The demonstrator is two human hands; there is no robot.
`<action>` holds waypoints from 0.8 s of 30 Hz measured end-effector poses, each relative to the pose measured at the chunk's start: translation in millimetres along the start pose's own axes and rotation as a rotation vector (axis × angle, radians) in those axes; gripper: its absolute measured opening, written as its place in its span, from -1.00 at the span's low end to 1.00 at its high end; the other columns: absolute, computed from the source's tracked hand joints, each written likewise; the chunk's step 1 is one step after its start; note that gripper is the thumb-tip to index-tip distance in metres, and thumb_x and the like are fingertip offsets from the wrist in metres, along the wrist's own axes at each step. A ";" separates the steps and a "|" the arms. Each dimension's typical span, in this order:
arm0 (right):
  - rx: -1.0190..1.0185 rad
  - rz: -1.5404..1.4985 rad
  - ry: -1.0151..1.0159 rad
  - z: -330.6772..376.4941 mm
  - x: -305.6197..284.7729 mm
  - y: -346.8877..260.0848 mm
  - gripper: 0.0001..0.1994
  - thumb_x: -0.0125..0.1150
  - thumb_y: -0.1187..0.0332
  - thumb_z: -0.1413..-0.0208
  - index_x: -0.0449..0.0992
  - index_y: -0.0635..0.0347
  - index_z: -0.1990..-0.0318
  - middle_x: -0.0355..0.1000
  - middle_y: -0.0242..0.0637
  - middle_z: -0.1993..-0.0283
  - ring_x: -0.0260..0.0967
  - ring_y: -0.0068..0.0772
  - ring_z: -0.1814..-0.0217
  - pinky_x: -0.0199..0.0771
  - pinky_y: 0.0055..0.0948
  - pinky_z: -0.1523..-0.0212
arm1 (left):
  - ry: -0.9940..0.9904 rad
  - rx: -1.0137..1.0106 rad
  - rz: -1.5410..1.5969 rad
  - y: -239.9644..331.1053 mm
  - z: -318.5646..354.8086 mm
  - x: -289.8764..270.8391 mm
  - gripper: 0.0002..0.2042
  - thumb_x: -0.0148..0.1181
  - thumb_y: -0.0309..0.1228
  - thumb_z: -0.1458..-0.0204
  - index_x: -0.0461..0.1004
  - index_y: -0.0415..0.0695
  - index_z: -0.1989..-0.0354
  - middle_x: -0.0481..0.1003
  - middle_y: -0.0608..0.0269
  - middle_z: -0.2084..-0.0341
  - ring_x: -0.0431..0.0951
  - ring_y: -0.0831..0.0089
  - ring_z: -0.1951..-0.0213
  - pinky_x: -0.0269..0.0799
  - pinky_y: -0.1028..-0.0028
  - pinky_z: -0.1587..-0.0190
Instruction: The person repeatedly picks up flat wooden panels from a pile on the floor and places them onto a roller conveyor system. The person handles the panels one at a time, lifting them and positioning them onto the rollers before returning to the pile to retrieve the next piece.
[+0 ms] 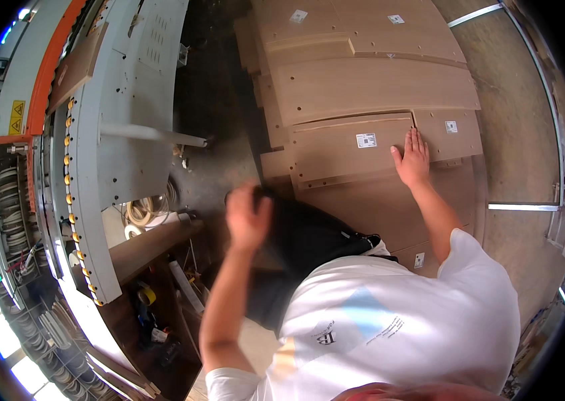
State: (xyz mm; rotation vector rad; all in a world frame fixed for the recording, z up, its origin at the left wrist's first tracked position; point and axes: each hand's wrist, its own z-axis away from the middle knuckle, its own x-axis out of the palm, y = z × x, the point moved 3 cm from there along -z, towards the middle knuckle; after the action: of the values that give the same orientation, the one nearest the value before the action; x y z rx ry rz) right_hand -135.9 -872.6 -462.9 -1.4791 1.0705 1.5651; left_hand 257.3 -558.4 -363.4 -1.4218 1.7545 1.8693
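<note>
My right hand (414,159) lies flat, fingers stretched out, on a brown board (352,148) near its right end. A white label (366,140) is stuck on that board. Against its right end sits a shorter labelled board (446,134), close to my fingertips. My left hand (247,217) is raised beside my dark trousers, left of the boards. It is smeared by motion, so I cannot make out its fingers well, and nothing shows in it.
Several more flat brown boards (376,87) with small holes lie stacked ahead. At left stands a long grey machine (138,100) with yellow rollers and a protruding bar (155,134). A dark open cabinet (115,321) holds tape and tools. Metal rails (523,207) edge the right side.
</note>
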 end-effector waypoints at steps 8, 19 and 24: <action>0.162 -0.441 -0.083 70.7 -34.5 -17.6 -0.34 0.47 -0.09 -0.15 0.48 0.22 -0.21 0.42 -0.09 -0.33 0.41 -0.03 -0.37 0.49 0.02 -0.26 | 0.118 0.019 -0.036 18.0 48.8 34.4 -0.70 0.28 -0.49 -0.13 0.60 -0.14 -0.06 0.66 0.07 -0.02 0.61 0.09 -0.16 0.34 0.00 -0.39; 0.622 -1.722 -0.777 96.5 -3.7 -4.9 -0.34 0.46 0.04 -0.25 0.43 0.17 -0.39 0.50 -0.23 -0.33 0.46 -0.20 -0.35 0.43 -0.14 -0.38 | 0.203 0.073 -0.025 15.1 73.7 31.0 -0.72 0.28 -0.47 -0.15 0.60 -0.11 -0.06 0.67 0.14 -0.01 0.60 0.15 -0.21 0.35 -0.01 -0.39; 0.437 -1.942 -0.793 79.3 -13.8 -12.7 -0.44 0.38 0.14 -0.31 0.44 0.17 -0.37 0.52 -0.26 -0.31 0.45 -0.25 -0.37 0.45 -0.14 -0.39 | 0.203 0.041 0.003 17.1 86.7 31.1 -0.73 0.27 -0.47 -0.17 0.61 -0.09 -0.05 0.65 0.22 -0.11 0.54 0.20 -0.30 0.26 0.00 -0.45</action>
State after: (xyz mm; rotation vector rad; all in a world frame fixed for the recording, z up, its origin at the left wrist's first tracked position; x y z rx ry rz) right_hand -154.7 -794.3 -450.6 -0.7128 -0.5516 0.2411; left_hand 187.0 -502.5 -390.2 -1.6448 1.8731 1.7325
